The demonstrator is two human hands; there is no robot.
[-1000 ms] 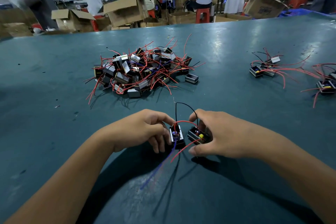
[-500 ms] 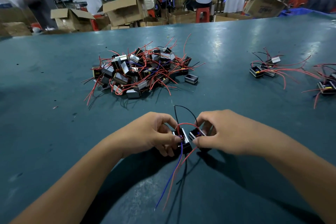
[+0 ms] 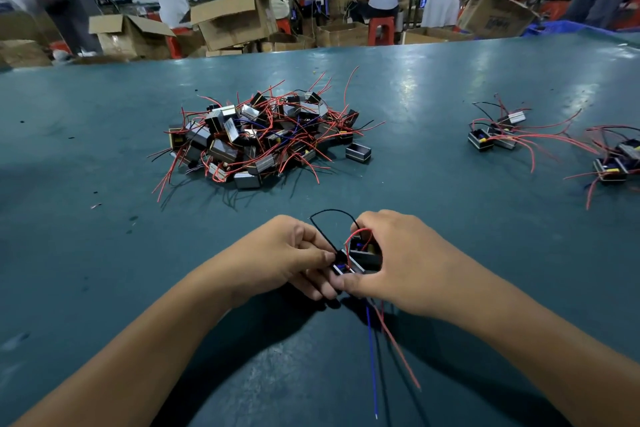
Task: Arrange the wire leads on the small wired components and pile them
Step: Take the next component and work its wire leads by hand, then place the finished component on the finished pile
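Two small black boxy wired components sit side by side between my hands at the near middle of the table. My left hand [image 3: 291, 255] pinches the nearer component [image 3: 343, 265] with curled fingers. My right hand [image 3: 391, 260] curls round the farther component [image 3: 367, 251]. A black lead [image 3: 329, 213] loops up behind them, a red lead arches over the top, and a blue lead [image 3: 371, 350] and a red lead [image 3: 398, 350] trail toward me. A big tangled pile of components [image 3: 263, 139] with red leads lies farther back.
The green table [image 3: 104, 253] stretches wide around me. One lone component [image 3: 358, 152] sits right of the big pile. Two small groups of components [image 3: 498, 135] [image 3: 616, 163] with long red leads lie at the right. Cardboard boxes and seated people are beyond the far edge.
My hands have drawn closer, bringing the two components together. The blue and red leads have swung from the left to trail toward me under my right hand.
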